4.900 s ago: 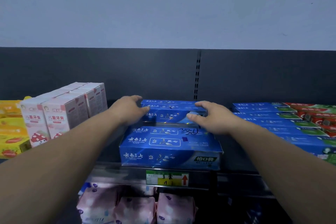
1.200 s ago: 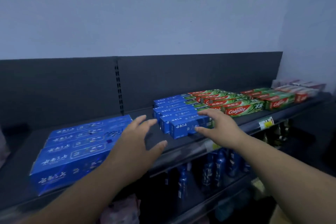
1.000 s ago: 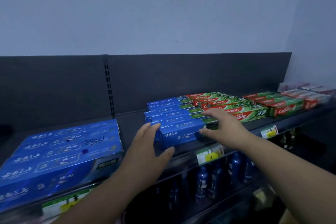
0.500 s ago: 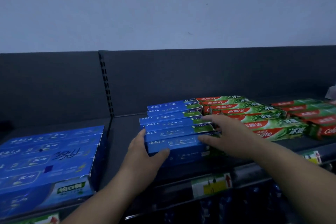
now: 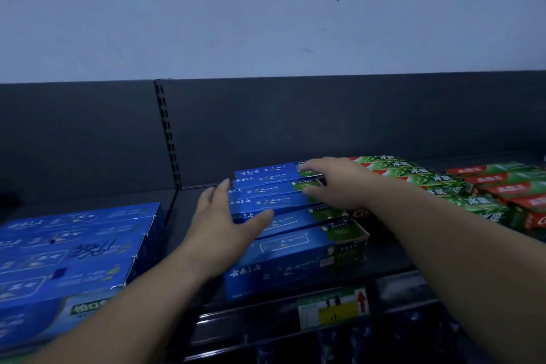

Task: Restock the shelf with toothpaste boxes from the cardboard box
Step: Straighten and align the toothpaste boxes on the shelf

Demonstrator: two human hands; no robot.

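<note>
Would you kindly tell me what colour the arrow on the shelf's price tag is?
Red, pointing up, on the price tag at the shelf edge; the head view shows it.

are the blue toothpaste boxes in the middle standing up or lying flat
Lying flat: the blue toothpaste boxes show their broad printed faces upward.

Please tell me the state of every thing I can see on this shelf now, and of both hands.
Left hand: open, fingers spread, resting on the left end of the blue boxes.
Right hand: open, fingers on the green ends of the rear blue boxes.
Blue toothpaste boxes: lying flat in a front-to-back row, closed.
Blue multipack: flat on the shelf, handwriting on top.
Green and red toothpaste boxes: lying flat in rows, closed.
Price tag: fixed to the shelf edge.
</note>
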